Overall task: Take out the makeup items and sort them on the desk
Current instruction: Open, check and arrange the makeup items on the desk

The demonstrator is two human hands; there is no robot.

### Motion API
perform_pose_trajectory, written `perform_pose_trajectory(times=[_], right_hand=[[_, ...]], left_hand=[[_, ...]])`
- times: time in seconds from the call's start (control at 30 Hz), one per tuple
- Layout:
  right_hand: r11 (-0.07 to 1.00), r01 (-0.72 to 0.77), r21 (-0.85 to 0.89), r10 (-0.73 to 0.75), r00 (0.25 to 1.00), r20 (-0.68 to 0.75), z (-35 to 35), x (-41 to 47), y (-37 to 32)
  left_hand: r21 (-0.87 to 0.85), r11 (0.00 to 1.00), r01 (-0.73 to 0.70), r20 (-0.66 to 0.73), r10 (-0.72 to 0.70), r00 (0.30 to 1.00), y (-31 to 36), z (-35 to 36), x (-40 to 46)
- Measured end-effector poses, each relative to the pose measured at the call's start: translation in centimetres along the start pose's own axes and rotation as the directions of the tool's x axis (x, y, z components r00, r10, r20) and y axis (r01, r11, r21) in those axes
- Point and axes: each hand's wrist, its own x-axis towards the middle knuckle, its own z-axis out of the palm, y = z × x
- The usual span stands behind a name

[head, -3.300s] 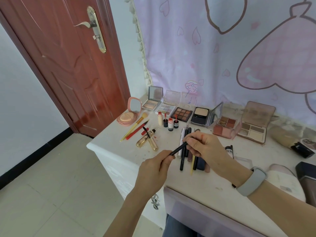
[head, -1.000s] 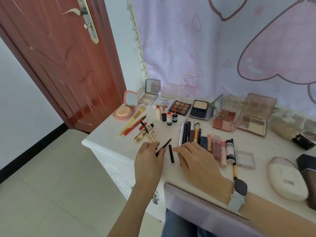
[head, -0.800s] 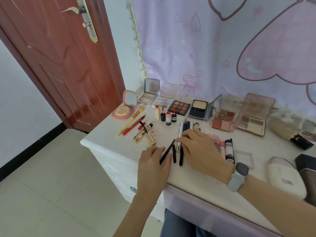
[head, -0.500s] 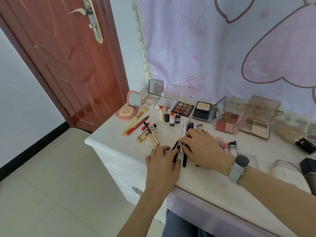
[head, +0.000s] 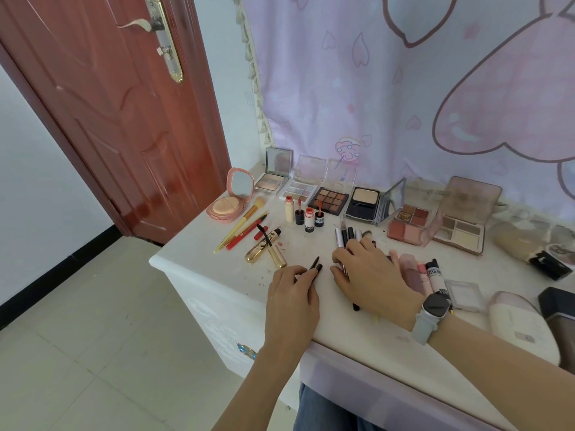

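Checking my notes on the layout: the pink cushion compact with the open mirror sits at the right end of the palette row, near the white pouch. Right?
Not quite. The head view shows the pink compact at the left end of the palette row, nearest the door. The white pouch lies at the far right.

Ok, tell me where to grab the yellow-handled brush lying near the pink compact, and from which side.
Pinch the yellow-handled brush mid-handle from above. It lies flat on the desk, bristles toward the pink compact, with a red pencil close along its right side, so probably keep the fingers across the handle and clear of the bristles.
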Motion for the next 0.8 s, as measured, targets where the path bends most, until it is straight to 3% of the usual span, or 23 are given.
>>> perform_pose_trajectory(times=[0.4,0.8], right_hand=[[0.997,-0.079,-0.010,0.079,0.997,0.015,0.1,-1.6,1.4],[0.983,-0.164,-0.082,0.176,0.970,0.165,-1.6,-0.4,1.4]], left_hand=[[0.032,0.999,0.006,-0.007,-0.005,1.000,0.6,0.7,0.5],[0.018,0.999,0.040,0.011,-0.040,0.999,0.6,0.6,0.4]])
